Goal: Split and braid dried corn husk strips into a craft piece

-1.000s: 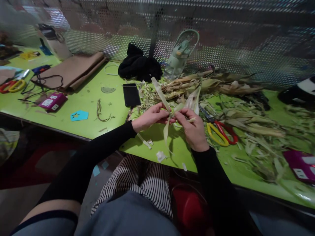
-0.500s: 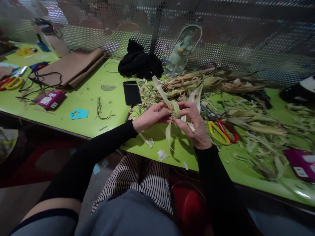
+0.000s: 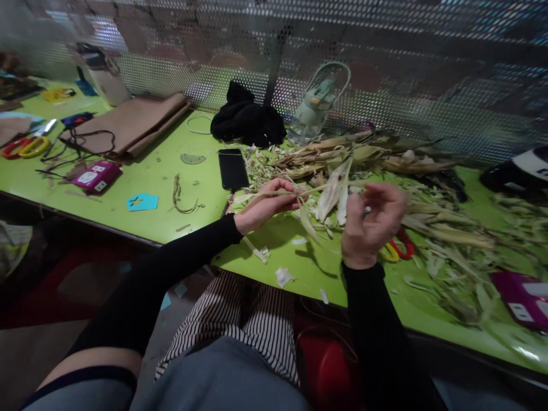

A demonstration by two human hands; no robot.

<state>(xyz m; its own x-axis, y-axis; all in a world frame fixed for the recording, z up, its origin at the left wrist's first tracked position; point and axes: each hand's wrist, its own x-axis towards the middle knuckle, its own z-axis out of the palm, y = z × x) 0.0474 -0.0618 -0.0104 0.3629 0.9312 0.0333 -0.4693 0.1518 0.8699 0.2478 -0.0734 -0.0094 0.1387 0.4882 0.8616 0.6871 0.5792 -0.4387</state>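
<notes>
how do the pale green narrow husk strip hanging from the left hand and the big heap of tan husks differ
The pale green narrow husk strip is one slim ribbon; the heap of tan husks is many broader, overlapping leaves.
The strip is a light green; the heap is mostly tan and brown.
The strip dangles from the left hand; the heap lies on the green table.
Both look like plant husk.

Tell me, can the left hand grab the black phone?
Probably yes: the black phone lies close to the left hand, mostly uncovered. But that hand pinches pale strips, so it may need to let go.
</notes>
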